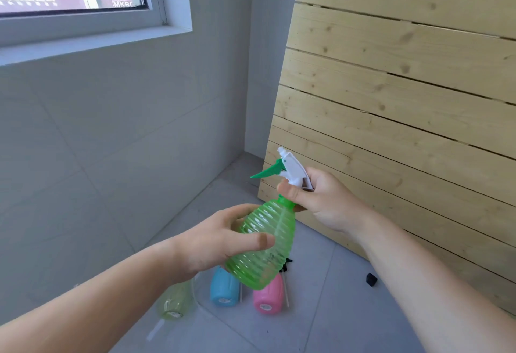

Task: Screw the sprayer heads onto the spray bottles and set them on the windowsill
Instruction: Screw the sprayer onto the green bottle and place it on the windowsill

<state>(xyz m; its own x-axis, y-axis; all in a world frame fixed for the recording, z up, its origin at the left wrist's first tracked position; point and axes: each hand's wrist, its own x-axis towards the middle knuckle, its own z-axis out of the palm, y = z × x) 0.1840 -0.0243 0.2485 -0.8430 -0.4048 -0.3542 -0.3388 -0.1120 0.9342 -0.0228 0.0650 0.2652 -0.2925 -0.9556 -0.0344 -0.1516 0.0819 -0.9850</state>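
Left hand (215, 238) is gripping the green bottle (265, 243), right hand (321, 199) is pinching its sprayer head (290, 169) at the neck

- Ribbed, translucent green spray bottle (265, 243) with a green collar.
- White sprayer head (293, 169) with a green trigger.
- Blue bottle (223, 290), pink bottle (267, 297) and pale yellow-green bottle (174, 301) on the grey tiled floor (321, 310).
- Pale knotted pine slat panel (405, 96), right.
- White windowsill (92, 45), far left.
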